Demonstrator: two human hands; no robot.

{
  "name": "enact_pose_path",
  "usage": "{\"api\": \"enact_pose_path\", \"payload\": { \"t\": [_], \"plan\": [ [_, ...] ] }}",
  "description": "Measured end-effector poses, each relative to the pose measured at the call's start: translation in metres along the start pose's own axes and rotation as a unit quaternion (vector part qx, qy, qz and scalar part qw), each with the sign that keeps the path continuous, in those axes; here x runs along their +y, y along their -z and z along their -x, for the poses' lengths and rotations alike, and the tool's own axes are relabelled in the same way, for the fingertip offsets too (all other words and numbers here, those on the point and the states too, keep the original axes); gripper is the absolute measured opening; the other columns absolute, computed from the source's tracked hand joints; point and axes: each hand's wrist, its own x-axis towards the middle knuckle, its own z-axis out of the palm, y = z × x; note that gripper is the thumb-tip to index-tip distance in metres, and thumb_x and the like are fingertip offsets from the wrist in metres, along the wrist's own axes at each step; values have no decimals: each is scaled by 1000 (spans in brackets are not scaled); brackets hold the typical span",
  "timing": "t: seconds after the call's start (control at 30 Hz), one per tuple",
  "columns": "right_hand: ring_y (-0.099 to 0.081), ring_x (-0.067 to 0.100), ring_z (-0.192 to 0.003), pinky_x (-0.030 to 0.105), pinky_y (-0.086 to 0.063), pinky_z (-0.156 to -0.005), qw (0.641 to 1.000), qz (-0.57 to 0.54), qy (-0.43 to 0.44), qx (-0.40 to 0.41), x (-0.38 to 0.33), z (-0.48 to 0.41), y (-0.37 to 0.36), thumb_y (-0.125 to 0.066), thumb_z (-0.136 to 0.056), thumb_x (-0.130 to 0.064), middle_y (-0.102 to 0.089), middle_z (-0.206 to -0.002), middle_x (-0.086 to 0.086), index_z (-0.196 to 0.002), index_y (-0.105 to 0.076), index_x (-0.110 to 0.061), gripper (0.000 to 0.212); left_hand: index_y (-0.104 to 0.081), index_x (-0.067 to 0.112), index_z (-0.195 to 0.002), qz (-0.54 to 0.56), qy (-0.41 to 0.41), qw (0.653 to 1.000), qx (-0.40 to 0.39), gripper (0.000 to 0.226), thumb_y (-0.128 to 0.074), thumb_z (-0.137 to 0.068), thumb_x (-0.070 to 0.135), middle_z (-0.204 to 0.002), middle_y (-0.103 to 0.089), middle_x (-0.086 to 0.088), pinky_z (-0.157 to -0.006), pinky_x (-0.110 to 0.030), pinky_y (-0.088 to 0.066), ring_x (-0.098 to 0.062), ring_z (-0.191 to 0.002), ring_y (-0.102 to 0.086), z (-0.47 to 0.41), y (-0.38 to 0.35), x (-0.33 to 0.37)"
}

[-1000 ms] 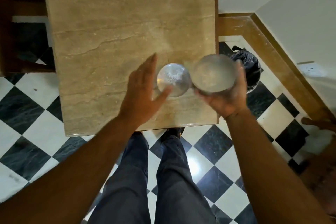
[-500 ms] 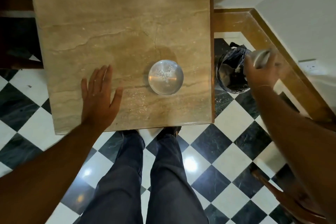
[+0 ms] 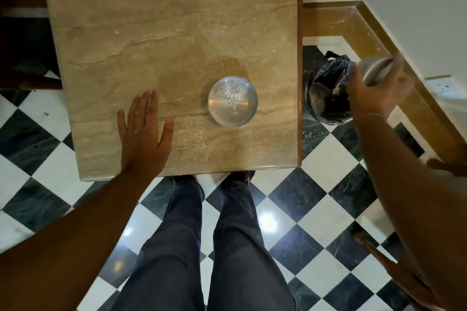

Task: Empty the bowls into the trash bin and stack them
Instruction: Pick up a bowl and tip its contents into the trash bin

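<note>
The right hand [image 3: 374,93] grips a tilted steel bowl [image 3: 376,70] over the black-lined trash bin [image 3: 326,93]. The left hand [image 3: 144,136] lies flat, fingers spread, on the marble table [image 3: 151,33]. A second bowl [image 3: 232,101] sits upright near the table's right edge.

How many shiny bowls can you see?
2. One bowl sits on the table near its right edge, with white bits inside. The other bowl, blurred, is held tipped by the right hand over the trash bin. None looks hidden.
</note>
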Motion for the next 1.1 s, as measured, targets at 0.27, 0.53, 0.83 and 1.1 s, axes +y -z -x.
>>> {"api": "enact_pose_path", "payload": {
  "t": [0.27,0.53,0.83,1.1],
  "plan": [
    [-43,43,-157,57,-48,-127,996,49,-42,-54,-6,13,-12,-71,-95,-73,-34,-174,19,-177,-24,-35,102,-19,16,-173,10,28,1000,-1,70,-30,-112,47,-179,-24,-11,-135,-60,-4,-30,-168,-18,2,4,-6],
    [-61,38,-144,48,-57,-118,991,-44,-98,-75,-14,14,3,-74,-100,-65,-43,-168,19,-172,-28,-25,94,-17,18,-173,36,11,999,-5,77,-31,-109,58,-180,-22,-8,-135,-60,-1,-27,-168,-15,1,13,-8],
    [-68,42,-141,61,-67,-99,726,-512,-262,-378,-133,128,24,-51,-110,-70,-68,-158,21,-156,-66,-23,68,-11,33,-173,214,-74,969,-102,124,-71,-77,84,-181,-14,8,-128,-48,-35,-19,-165,-24,-11,76,76],
    [-78,29,-124,39,-59,-108,668,-462,-296,-502,-180,225,-35,-55,-113,-58,-82,-136,18,-134,-85,-16,55,-4,31,-173,195,-13,978,-68,147,-89,-60,73,-172,-20,7,-111,-35,-41,-23,-155,-31,-11,86,100]
  ]
}}
